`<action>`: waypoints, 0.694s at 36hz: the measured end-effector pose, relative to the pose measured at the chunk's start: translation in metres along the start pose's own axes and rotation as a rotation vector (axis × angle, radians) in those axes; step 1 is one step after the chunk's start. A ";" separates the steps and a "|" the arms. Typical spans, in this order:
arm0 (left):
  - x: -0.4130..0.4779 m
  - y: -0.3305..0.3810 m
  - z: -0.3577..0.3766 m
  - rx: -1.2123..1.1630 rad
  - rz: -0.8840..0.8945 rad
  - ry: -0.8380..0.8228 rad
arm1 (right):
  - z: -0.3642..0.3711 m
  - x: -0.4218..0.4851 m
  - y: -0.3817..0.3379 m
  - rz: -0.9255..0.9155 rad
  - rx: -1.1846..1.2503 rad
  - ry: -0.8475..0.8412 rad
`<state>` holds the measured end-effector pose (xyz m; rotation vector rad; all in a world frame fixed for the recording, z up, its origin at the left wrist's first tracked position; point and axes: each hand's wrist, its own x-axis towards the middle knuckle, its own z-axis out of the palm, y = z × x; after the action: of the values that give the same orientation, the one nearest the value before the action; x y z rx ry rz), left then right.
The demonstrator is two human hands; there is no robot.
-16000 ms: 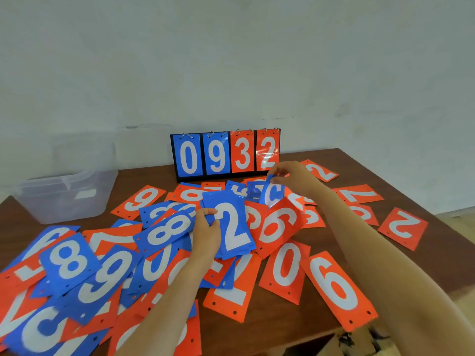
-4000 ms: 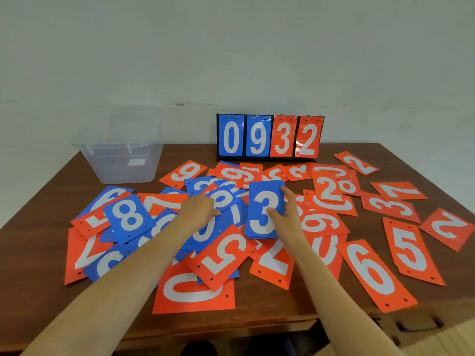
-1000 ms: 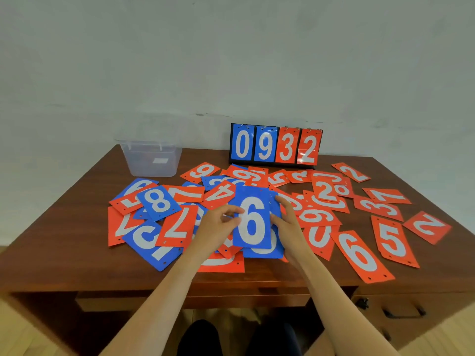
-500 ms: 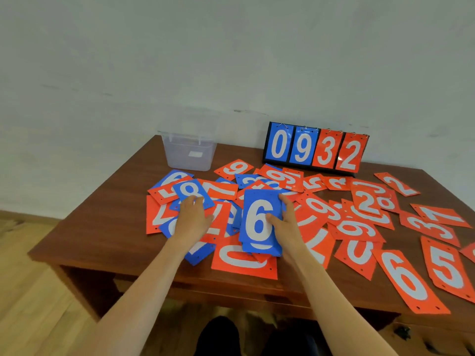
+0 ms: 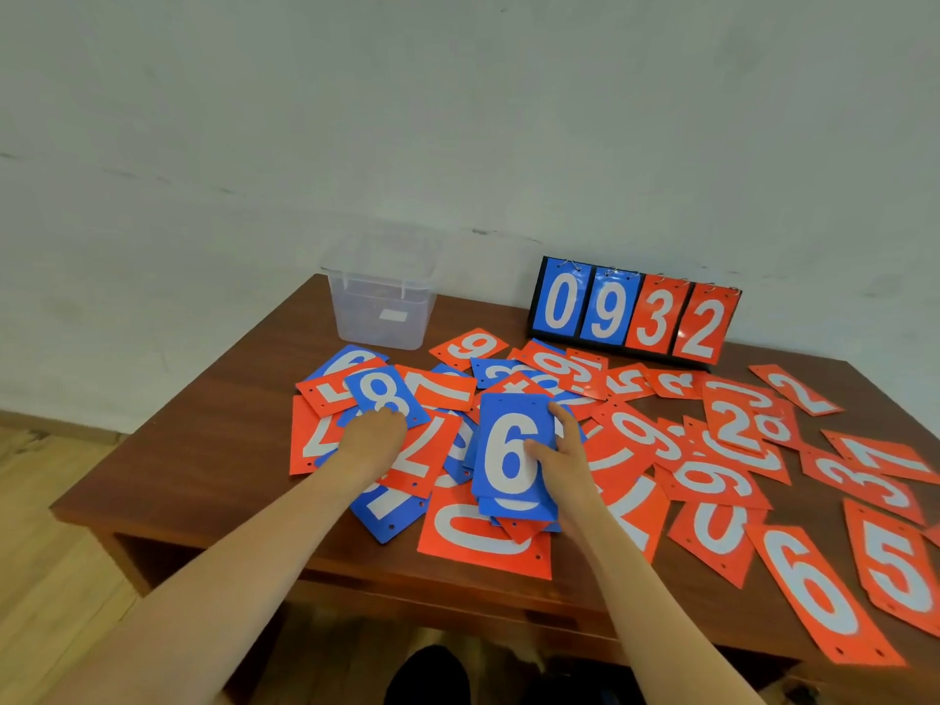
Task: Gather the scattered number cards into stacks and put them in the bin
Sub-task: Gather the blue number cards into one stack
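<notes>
The blue stack point(image 5: 511, 465), 6 on top, sits near the front middle of the table point(image 5: 203, 450), resting on the loose pile. The person's right hand point(image 5: 567, 463) pinches its right edge, thumb across the face and fingers round the side.

These look like thin laminated sheets, so they're probably light, a bit bendy and slick against each other. A stack like that likely wants to fan out unless it's clamped along a long edge rather than by a corner.

The left hand point(image 5: 374, 440) is down on the blue 8 card point(image 5: 381, 396) just to the left, fingertips at its lower edge. Can't tell if it's pinching or only pressing. A flat card on a flat pile is probably easiest slid sideways first, then lifted by the exposed edge.

Orange cards point(image 5: 814, 592) sprawl over the right side. The clear bin point(image 5: 381, 302) stands at the far left, well apart from the stack, and the flip scoreboard point(image 5: 633, 312) stands at the back.
</notes>
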<state>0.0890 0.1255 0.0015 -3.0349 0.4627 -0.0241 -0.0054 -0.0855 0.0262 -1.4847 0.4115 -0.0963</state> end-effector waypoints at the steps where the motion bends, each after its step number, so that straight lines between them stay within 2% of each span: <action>1: 0.000 0.000 -0.001 0.003 0.010 0.001 | -0.001 -0.001 0.000 0.003 -0.002 0.001; 5: -0.001 0.003 -0.009 0.006 0.044 0.039 | -0.003 -0.003 -0.002 0.000 -0.006 0.005; 10: -0.004 0.007 -0.025 -0.084 -0.013 0.214 | -0.009 -0.008 -0.007 -0.023 -0.014 0.002; 14: -0.015 0.016 -0.041 -0.313 0.028 0.445 | -0.015 -0.010 -0.007 -0.059 -0.023 0.019; 20: -0.032 0.040 -0.064 -0.793 0.096 0.605 | -0.027 -0.019 -0.003 -0.091 0.022 0.083; 23: -0.037 0.050 -0.078 -0.996 0.111 0.555 | -0.036 -0.024 -0.004 -0.092 0.043 0.104; 25: -0.039 0.057 -0.085 -1.146 0.124 0.404 | -0.042 -0.028 -0.005 -0.090 0.040 0.094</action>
<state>0.0328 0.0769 0.0820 -4.1117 0.9653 -0.5570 -0.0442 -0.1173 0.0359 -1.4629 0.4157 -0.2454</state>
